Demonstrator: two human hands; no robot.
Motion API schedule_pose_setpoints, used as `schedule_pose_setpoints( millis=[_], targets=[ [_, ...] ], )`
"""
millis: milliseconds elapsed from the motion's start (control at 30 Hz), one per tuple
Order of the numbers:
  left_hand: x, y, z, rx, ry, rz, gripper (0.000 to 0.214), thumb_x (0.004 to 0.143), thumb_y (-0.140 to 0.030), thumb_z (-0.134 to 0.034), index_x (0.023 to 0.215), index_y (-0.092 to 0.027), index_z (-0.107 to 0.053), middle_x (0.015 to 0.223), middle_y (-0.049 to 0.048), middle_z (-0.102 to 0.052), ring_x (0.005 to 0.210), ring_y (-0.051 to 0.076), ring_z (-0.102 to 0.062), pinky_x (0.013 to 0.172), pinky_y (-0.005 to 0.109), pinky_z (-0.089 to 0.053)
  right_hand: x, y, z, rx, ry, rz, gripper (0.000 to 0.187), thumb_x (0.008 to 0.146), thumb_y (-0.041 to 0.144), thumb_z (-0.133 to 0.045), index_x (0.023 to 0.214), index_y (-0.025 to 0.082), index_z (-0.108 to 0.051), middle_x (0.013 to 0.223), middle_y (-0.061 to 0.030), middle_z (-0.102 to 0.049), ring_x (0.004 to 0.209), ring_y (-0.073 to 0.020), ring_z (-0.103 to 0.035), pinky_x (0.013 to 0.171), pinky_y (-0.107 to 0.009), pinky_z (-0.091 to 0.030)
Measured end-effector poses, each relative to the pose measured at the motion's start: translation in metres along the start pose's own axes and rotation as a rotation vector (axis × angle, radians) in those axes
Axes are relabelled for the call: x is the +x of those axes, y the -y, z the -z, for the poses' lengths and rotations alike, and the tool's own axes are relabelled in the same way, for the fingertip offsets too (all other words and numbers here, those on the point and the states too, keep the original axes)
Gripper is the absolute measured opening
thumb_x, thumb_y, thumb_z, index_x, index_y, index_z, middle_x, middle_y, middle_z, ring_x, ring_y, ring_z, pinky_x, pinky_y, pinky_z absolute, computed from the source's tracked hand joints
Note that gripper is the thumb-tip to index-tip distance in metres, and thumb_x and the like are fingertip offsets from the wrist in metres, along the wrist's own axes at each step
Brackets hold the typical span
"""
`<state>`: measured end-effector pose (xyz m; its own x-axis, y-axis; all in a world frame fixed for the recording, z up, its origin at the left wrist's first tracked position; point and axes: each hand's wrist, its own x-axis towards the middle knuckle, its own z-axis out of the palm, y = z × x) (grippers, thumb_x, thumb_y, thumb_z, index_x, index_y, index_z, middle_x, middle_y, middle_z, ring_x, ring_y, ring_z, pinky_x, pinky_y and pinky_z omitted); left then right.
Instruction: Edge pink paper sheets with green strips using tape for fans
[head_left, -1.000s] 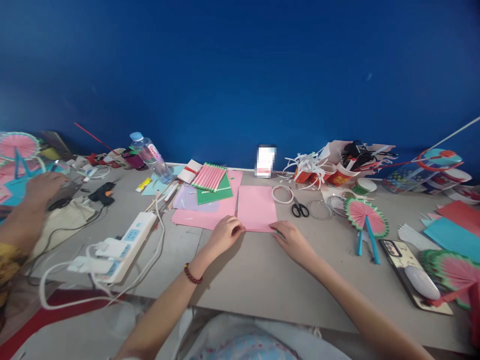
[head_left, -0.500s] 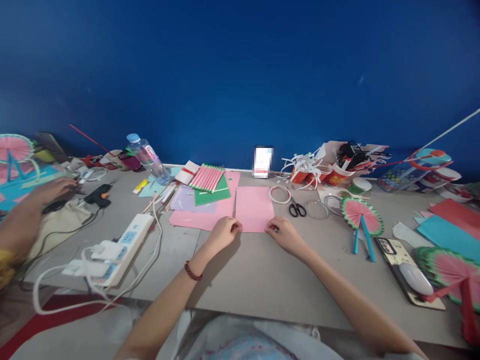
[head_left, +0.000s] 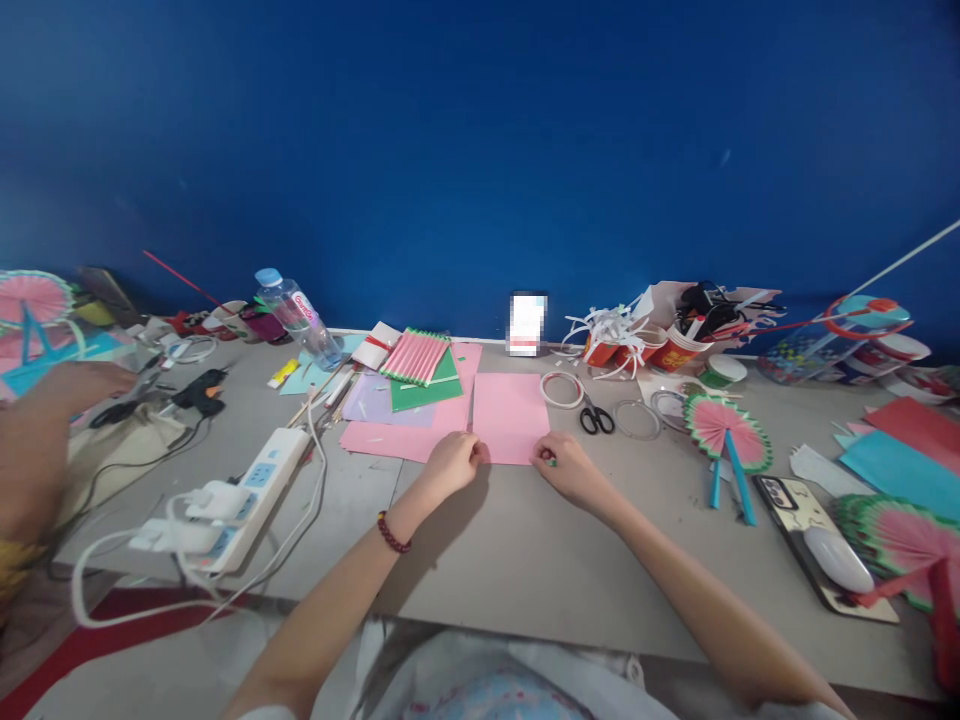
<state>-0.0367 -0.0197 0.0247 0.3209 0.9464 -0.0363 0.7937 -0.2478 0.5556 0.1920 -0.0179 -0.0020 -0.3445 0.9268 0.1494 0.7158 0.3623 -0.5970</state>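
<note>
A pink paper sheet (head_left: 511, 415) lies flat on the grey table (head_left: 525, 550) in front of me. My left hand (head_left: 452, 464) pinches its near left corner, fingers curled closed. My right hand (head_left: 572, 469) pinches the near right corner; a small green speck shows at its fingertips. A red bead bracelet sits on my left wrist. Behind the sheet lie more pink, purple and green papers with a pleated pink strip (head_left: 417, 354).
Scissors (head_left: 598, 418) and tape rings lie right of the sheet. Paper fans (head_left: 729, 432), a phone (head_left: 821, 545) and coloured sheets fill the right side. A power strip (head_left: 241, 488), glue gun (head_left: 199, 390) and water bottle (head_left: 296, 315) stand left. Another person's hand (head_left: 75, 385) reaches in at far left.
My hands have drawn slightly closer on the sheet's near edge. The other person's hand at the left has shifted about near the cables.
</note>
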Motion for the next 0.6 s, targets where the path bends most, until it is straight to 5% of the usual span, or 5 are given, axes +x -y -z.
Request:
schedule_pose_setpoints(
  millis=[233, 433, 600],
  targets=[
    [0.001, -0.002, 0.002, 0.049, 0.028, 0.012, 0.015, 0.074, -0.007, -0.052, 0.073, -0.017, -0.063, 0.077, 0.0054, -0.067, 0.079, 0.019, -0.061, 0.071, 0.027, -0.044, -0.009, 0.013, 0.000, -0.244, -0.079, 0.038, 0.005, 0.079, 0.015, -0.058, 0.084, 0.016, -0.059, 0.082, -0.0030, -0.061, 0.077, -0.0165, -0.051, 0.070, -0.027, -0.036],
    [0.003, 0.003, 0.000, 0.089, 0.021, -0.038, 0.012, 0.077, -0.009, -0.053, 0.074, -0.016, -0.062, 0.077, 0.0059, -0.067, 0.078, 0.019, -0.061, 0.070, 0.026, -0.043, -0.022, 0.029, -0.012, -0.637, -0.098, 0.336, 0.010, 0.085, 0.009, -0.053, 0.083, 0.015, -0.060, 0.085, -0.0066, -0.060, 0.080, -0.0190, -0.049, 0.072, -0.030, -0.035],
    [0.001, 0.003, -0.002, 0.094, 0.009, -0.029, 0.012, 0.079, -0.009, -0.052, 0.073, -0.017, -0.060, 0.078, 0.0056, -0.066, 0.080, 0.019, -0.060, 0.071, 0.026, -0.042, -0.036, 0.041, -0.023, -0.733, -0.123, 0.298, 0.014, 0.083, 0.005, -0.052, 0.090, 0.011, -0.063, 0.081, -0.0083, -0.062, 0.077, -0.0204, -0.054, 0.073, -0.033, -0.041]
  ],
)
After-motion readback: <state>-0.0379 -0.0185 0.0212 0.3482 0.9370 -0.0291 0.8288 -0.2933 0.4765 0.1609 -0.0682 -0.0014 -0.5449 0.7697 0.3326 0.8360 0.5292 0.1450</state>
